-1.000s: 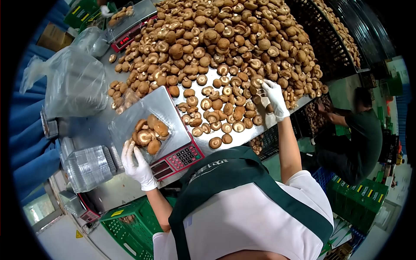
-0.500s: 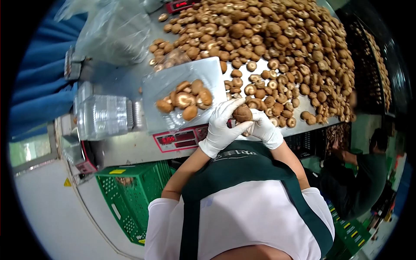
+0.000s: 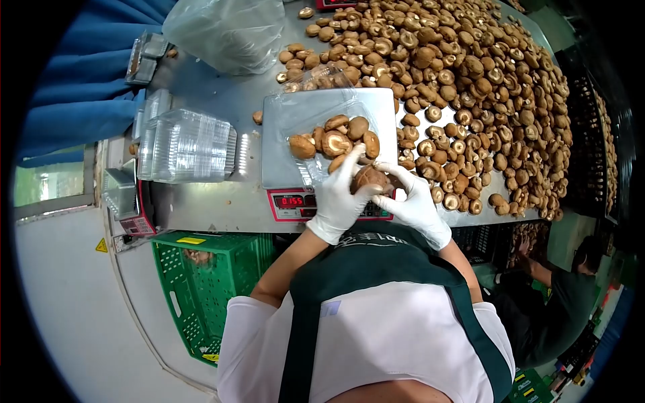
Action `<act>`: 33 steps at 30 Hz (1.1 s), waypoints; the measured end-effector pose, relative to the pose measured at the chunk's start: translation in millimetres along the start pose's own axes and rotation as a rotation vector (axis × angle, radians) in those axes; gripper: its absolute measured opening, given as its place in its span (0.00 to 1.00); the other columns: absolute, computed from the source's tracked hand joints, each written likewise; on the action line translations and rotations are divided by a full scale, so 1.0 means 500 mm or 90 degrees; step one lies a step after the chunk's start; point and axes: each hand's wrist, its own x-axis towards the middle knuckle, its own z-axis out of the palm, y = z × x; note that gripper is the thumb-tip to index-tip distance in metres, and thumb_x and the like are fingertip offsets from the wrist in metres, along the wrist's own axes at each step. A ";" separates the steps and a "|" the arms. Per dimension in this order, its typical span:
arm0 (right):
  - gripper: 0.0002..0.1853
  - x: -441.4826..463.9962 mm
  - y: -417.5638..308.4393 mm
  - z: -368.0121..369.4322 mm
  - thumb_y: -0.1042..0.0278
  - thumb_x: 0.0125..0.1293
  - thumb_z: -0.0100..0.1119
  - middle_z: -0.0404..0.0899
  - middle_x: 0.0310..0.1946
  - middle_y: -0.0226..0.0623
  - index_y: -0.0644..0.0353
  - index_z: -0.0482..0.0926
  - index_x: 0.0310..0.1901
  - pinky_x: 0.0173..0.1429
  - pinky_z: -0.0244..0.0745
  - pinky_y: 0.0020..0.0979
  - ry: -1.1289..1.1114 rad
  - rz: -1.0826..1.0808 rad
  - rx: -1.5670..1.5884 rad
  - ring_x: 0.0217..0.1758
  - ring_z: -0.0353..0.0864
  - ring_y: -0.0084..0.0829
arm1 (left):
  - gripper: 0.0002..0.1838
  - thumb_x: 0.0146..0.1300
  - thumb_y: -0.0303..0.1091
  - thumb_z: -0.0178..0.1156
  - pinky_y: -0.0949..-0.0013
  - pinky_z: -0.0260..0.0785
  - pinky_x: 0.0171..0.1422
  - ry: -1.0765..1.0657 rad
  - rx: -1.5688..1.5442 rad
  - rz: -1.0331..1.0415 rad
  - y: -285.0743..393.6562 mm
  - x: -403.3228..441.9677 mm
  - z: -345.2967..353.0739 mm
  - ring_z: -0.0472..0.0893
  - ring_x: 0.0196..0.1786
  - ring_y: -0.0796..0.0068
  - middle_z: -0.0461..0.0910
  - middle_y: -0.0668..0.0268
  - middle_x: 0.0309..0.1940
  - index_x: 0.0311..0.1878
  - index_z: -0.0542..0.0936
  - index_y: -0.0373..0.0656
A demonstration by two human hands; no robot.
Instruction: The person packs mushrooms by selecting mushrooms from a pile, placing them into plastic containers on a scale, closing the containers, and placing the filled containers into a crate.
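Observation:
A brown shiitake mushroom [image 3: 371, 179] is held between my two white-gloved hands, just in front of the scale. My left hand [image 3: 338, 203] curls its fingers and thumb round the left side of the cap. From the right, the fingers of my right hand [image 3: 418, 209] close on the same mushroom. Behind them, a digital scale [image 3: 277, 161] with a metal plate carries an open clear plastic container holding several shiitake mushrooms [image 3: 336, 142]. The red display [image 3: 291, 201] reads 0.155. My left fingertips overlap the nearest mushrooms in the container; whether they touch is unclear.
A large heap of shiitake mushrooms [image 3: 484, 87] covers the right and back of the steel table [image 3: 201, 209]. Stacked clear containers [image 3: 191, 148] and a plastic bag [image 3: 232, 33] are at left. A green crate [image 3: 222, 269] stands below. Another person [image 3: 568, 302] sits at right.
My hands have come closer to the container on the scale, still holding the mushroom. The camera view has turned, so the table and scale appear farther right.

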 end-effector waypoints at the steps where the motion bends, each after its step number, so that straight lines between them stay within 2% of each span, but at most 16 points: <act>1: 0.29 0.008 -0.006 0.006 0.76 0.52 0.66 0.76 0.52 0.38 0.64 0.71 0.58 0.53 0.73 0.26 -0.017 0.069 0.011 0.50 0.77 0.26 | 0.36 0.58 0.60 0.57 0.70 0.73 0.35 0.010 -0.036 -0.028 0.013 0.001 -0.031 0.81 0.30 0.72 0.81 0.61 0.32 0.59 0.71 0.38; 3: 0.29 0.033 -0.008 0.033 0.75 0.50 0.68 0.78 0.50 0.39 0.64 0.72 0.56 0.51 0.75 0.27 0.013 0.000 -0.020 0.48 0.79 0.28 | 0.28 0.65 0.53 0.53 0.74 0.71 0.34 0.159 -0.186 -0.022 -0.036 -0.003 -0.066 0.79 0.30 0.79 0.81 0.65 0.30 0.57 0.72 0.38; 5: 0.29 0.061 -0.020 0.065 0.76 0.48 0.69 0.78 0.50 0.41 0.64 0.73 0.55 0.53 0.75 0.29 0.086 -0.197 -0.068 0.49 0.79 0.31 | 0.20 0.70 0.44 0.50 0.79 0.68 0.34 0.238 -0.252 -0.034 -0.058 0.001 -0.130 0.75 0.30 0.84 0.80 0.67 0.30 0.54 0.74 0.36; 6: 0.29 0.082 -0.014 0.075 0.77 0.45 0.69 0.77 0.50 0.45 0.64 0.74 0.53 0.54 0.74 0.31 0.115 -0.337 -0.195 0.49 0.79 0.37 | 0.19 0.71 0.42 0.49 0.80 0.66 0.34 0.268 -0.233 -0.070 -0.067 0.004 -0.156 0.74 0.30 0.84 0.80 0.67 0.30 0.53 0.75 0.36; 7: 0.28 0.094 -0.019 0.090 0.76 0.45 0.68 0.76 0.50 0.45 0.62 0.74 0.52 0.57 0.71 0.35 0.082 -0.325 -0.234 0.53 0.75 0.42 | 0.17 0.71 0.39 0.48 0.82 0.65 0.33 0.299 -0.215 -0.105 -0.078 0.007 -0.179 0.73 0.29 0.85 0.79 0.67 0.30 0.52 0.75 0.35; 9: 0.24 0.118 -0.011 0.115 0.73 0.47 0.65 0.72 0.54 0.41 0.57 0.75 0.50 0.55 0.69 0.40 0.034 -0.371 -0.444 0.54 0.72 0.43 | 0.17 0.72 0.38 0.46 0.83 0.63 0.33 0.332 -0.202 -0.132 -0.107 0.013 -0.213 0.72 0.28 0.86 0.79 0.67 0.29 0.51 0.75 0.34; 11: 0.21 0.125 -0.007 0.122 0.73 0.48 0.63 0.72 0.53 0.41 0.56 0.76 0.47 0.58 0.66 0.40 0.030 -0.381 -0.504 0.58 0.69 0.43 | 0.18 0.72 0.39 0.46 0.82 0.65 0.34 0.322 -0.199 -0.173 -0.136 0.018 -0.239 0.74 0.31 0.84 0.79 0.65 0.34 0.52 0.75 0.34; 13: 0.18 0.121 -0.002 0.104 0.73 0.48 0.63 0.72 0.52 0.42 0.56 0.77 0.44 0.59 0.67 0.41 0.008 -0.357 -0.424 0.57 0.70 0.46 | 0.20 0.71 0.41 0.47 0.79 0.67 0.37 0.324 -0.222 -0.207 -0.150 0.028 -0.250 0.75 0.35 0.81 0.79 0.63 0.39 0.55 0.73 0.34; 15: 0.14 0.109 -0.018 0.070 0.74 0.50 0.62 0.76 0.50 0.43 0.57 0.79 0.42 0.58 0.70 0.39 0.077 -0.317 -0.403 0.55 0.73 0.44 | 0.22 0.70 0.43 0.49 0.77 0.69 0.41 0.327 -0.246 -0.248 -0.162 0.036 -0.255 0.76 0.40 0.77 0.78 0.60 0.43 0.57 0.71 0.34; 17: 0.13 0.100 -0.013 0.025 0.75 0.52 0.62 0.78 0.48 0.42 0.59 0.79 0.42 0.56 0.72 0.35 0.162 -0.265 -0.384 0.52 0.76 0.41 | 0.29 0.67 0.47 0.52 0.68 0.70 0.51 0.297 -0.304 -0.304 -0.166 0.061 -0.257 0.75 0.52 0.68 0.73 0.56 0.53 0.63 0.65 0.35; 18: 0.12 0.097 -0.007 0.003 0.76 0.53 0.61 0.79 0.46 0.41 0.60 0.79 0.42 0.56 0.72 0.33 0.212 -0.238 -0.394 0.50 0.78 0.38 | 0.34 0.65 0.50 0.54 0.62 0.66 0.60 0.271 -0.340 -0.321 -0.167 0.076 -0.259 0.71 0.60 0.62 0.69 0.53 0.58 0.65 0.61 0.35; 23: 0.11 0.071 0.030 -0.073 0.73 0.60 0.60 0.81 0.44 0.40 0.62 0.80 0.45 0.57 0.70 0.29 0.293 -0.011 -0.290 0.50 0.79 0.30 | 0.32 0.67 0.47 0.51 0.61 0.63 0.64 0.197 -0.406 -0.326 -0.214 0.166 -0.238 0.67 0.64 0.56 0.64 0.49 0.63 0.67 0.59 0.36; 29: 0.12 0.069 0.048 -0.092 0.71 0.61 0.60 0.81 0.43 0.38 0.63 0.80 0.46 0.57 0.70 0.28 0.283 0.024 -0.218 0.49 0.79 0.27 | 0.34 0.65 0.49 0.53 0.58 0.62 0.65 0.162 -0.446 -0.339 -0.184 0.223 -0.228 0.66 0.65 0.55 0.63 0.49 0.63 0.66 0.59 0.35; 31: 0.13 0.074 0.046 -0.091 0.70 0.62 0.60 0.81 0.43 0.37 0.64 0.79 0.47 0.55 0.71 0.27 0.280 0.021 -0.225 0.47 0.79 0.25 | 0.32 0.67 0.47 0.52 0.61 0.65 0.61 0.212 -0.407 -0.237 -0.144 0.208 -0.233 0.69 0.62 0.56 0.65 0.50 0.62 0.66 0.59 0.35; 32: 0.13 0.077 0.037 -0.087 0.70 0.62 0.59 0.81 0.43 0.36 0.64 0.79 0.48 0.54 0.72 0.26 0.277 0.034 -0.197 0.46 0.79 0.24 | 0.29 0.69 0.44 0.49 0.64 0.68 0.58 0.262 -0.399 -0.182 -0.124 0.194 -0.232 0.74 0.56 0.60 0.70 0.53 0.58 0.66 0.59 0.35; 33: 0.14 0.080 0.032 -0.086 0.69 0.63 0.59 0.81 0.43 0.35 0.64 0.78 0.49 0.52 0.72 0.26 0.274 0.048 -0.169 0.45 0.79 0.23 | 0.29 0.69 0.44 0.49 0.64 0.68 0.58 0.260 -0.398 -0.181 -0.102 0.167 -0.229 0.74 0.56 0.60 0.70 0.53 0.58 0.66 0.59 0.35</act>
